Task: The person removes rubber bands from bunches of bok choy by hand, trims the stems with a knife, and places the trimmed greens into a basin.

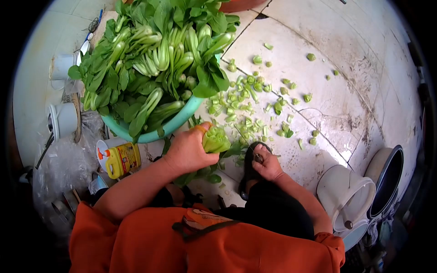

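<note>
My left hand (189,148) is closed around a bok choy (216,140), its pale cut base facing right. An orange band shows on one finger. To the right, above my sandalled foot (251,170), my right hand (268,164) grips a knife (258,158). Its handle end shows, while the thin blade, seen nearly edge-on, is hard to make out. Beyond my left hand stands a turquoise basin (184,113) heaped with leafy bok choy (159,57). Cut stem ends and trimmings (241,98) lie scattered over the floor. More green leaves (205,175) show below my left hand.
At left are a yellow jug (123,160) with an orange top, a white container (63,119) and clear plastic wrapping (54,182). A white bucket (339,186) and a dark-lined tub (387,175) stand at right. Dirt-marked pale tiles (337,118) form the floor.
</note>
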Motion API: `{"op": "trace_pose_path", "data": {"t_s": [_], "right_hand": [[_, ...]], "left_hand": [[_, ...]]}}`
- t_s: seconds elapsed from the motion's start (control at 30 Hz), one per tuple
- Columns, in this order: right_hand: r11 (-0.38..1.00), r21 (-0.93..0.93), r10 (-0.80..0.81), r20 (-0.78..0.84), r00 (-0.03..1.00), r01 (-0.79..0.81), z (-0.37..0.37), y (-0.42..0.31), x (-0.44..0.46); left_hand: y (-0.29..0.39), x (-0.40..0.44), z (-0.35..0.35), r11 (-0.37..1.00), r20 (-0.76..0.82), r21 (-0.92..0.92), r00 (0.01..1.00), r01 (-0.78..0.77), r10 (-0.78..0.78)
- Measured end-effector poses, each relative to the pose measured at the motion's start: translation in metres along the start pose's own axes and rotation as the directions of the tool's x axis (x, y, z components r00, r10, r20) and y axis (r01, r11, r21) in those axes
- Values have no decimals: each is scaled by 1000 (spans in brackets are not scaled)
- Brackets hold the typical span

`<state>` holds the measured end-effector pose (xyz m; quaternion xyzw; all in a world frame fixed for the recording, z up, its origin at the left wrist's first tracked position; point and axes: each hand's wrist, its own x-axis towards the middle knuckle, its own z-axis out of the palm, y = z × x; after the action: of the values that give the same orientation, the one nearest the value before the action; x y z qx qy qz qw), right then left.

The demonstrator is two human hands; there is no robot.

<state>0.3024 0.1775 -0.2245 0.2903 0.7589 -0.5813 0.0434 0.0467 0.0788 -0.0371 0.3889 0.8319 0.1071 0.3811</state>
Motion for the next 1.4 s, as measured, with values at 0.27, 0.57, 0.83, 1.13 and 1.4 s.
{"op": "trace_pose_path", "data": {"t_s": [0.27, 0.57, 0.83, 1.13, 1.4], "right_hand": [[955, -55, 287, -76, 955, -291, -11, -5, 9], [973, -55, 221, -49, 974, -224, -10, -10, 8], [924, -165, 307, -215, 927, -345, -20, 7, 16], [835, -363, 270, -384, 883, -413, -43, 43, 11], [751, -612, 117, -245, 962, -248, -81, 0, 14]], "left_hand": [[13, 18, -23, 409, 33, -911, 984, -42, 175], [97, 98, -231, 128, -392, -920, 852, -371, -347], [39, 20, -175, 185, -519, -836, 854, -517, 44], [28, -176, -219, -151, -435, -776, 345, -613, 832], [-25, -242, -217, -212, -210, -804, -68, -556, 975]]}}
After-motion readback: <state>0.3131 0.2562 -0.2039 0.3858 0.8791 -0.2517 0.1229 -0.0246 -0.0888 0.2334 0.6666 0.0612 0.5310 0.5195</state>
